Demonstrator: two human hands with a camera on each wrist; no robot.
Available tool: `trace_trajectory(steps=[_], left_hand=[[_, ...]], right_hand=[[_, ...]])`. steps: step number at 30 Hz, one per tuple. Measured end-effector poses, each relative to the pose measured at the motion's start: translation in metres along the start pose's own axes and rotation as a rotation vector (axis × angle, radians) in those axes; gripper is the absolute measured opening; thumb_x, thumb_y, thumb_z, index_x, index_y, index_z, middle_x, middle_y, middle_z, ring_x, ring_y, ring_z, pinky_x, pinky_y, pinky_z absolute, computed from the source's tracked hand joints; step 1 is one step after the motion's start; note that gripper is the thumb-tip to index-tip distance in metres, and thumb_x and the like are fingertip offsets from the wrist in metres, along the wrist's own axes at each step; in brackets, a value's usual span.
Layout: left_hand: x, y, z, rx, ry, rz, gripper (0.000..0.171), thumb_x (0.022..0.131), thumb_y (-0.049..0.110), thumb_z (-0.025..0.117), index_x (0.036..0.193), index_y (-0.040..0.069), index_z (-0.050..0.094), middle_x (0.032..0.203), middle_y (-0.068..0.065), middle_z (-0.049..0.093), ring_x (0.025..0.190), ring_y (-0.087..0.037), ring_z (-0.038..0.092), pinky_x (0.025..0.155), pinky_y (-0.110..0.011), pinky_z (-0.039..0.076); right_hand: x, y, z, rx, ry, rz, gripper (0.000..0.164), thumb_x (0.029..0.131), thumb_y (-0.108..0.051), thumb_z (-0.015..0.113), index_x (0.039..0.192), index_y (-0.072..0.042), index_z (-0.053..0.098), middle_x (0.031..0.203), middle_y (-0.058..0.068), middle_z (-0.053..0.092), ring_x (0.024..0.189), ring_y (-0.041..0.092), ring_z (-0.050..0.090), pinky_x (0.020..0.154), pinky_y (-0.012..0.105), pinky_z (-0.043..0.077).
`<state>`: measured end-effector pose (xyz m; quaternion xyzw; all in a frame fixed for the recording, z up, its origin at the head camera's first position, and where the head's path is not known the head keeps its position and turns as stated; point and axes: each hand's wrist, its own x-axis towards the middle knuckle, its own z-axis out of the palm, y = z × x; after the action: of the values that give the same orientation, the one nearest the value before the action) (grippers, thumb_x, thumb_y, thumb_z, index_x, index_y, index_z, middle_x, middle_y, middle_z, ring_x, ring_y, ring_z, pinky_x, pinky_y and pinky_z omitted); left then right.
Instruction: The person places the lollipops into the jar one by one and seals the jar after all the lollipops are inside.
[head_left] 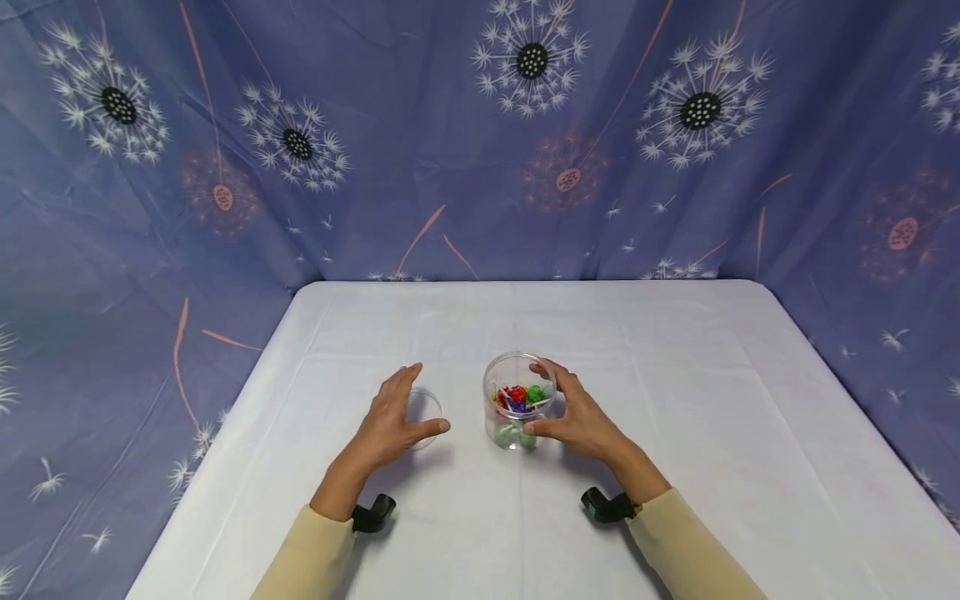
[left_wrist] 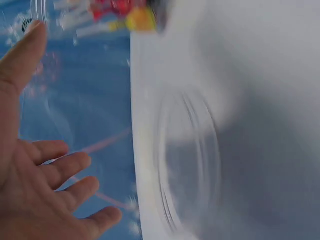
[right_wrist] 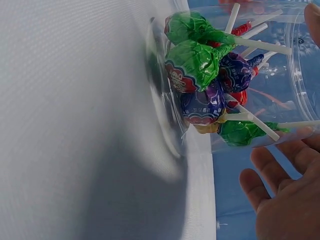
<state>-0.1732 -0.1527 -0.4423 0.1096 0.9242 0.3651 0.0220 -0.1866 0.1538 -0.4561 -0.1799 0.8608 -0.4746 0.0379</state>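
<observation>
A clear round plastic jar (head_left: 492,427) stands upright on the white table, with several lollipops (right_wrist: 195,65) in green, purple, red and yellow wrappers inside. Their white sticks point up toward the open rim. My right hand (head_left: 581,417) holds the jar near its rim, thumb on the near side and fingers on the far side. To the left, a clear round lid (left_wrist: 165,200) lies on the table. Above it is my left hand (head_left: 390,421), thumb and fingers spread apart, holding nothing. That hand partly hides the lid in the head view.
A white cloth covers the table (head_left: 675,350). Behind it and at the sides hangs a blue curtain (head_left: 420,108) with dandelion prints. Dark wrist cameras sit below both hands.
</observation>
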Motion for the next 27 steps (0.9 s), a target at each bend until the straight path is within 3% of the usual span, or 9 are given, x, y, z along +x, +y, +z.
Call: trace_trajectory(steps=[5,12,27], left_hand=[[-0.006,-0.023,-0.007,0.128,0.003,-0.028,0.106,0.069,0.047,0.08,0.148,0.005,0.024,0.154,-0.02,0.025,0.145,-0.038,0.015,0.112,-0.063,0.02],[-0.013,-0.045,-0.003,0.219,0.003,-0.054,0.11,0.063,0.049,0.083,0.145,0.0,0.028,0.151,-0.022,0.028,0.143,-0.042,0.015,0.109,-0.064,0.021],[-0.012,-0.056,0.001,0.189,-0.028,-0.089,0.111,0.063,0.048,0.084,0.144,-0.002,0.028,0.148,-0.03,0.025,0.139,-0.047,0.02,0.11,-0.063,0.017]], right_hand=[[-0.001,0.001,-0.001,0.001,0.008,-0.004,0.096,0.07,-0.03,0.084,0.147,-0.03,0.026,0.148,-0.001,0.04,0.134,0.034,0.035,0.108,0.062,0.028],[-0.001,0.002,-0.001,-0.001,0.013,-0.018,0.096,0.07,-0.027,0.084,0.147,-0.029,0.026,0.147,0.0,0.041,0.131,0.033,0.037,0.107,0.059,0.031],[0.001,0.004,0.001,-0.001,0.01,-0.031,0.097,0.07,-0.029,0.084,0.147,-0.031,0.024,0.147,-0.001,0.041,0.131,0.031,0.036,0.107,0.057,0.032]])
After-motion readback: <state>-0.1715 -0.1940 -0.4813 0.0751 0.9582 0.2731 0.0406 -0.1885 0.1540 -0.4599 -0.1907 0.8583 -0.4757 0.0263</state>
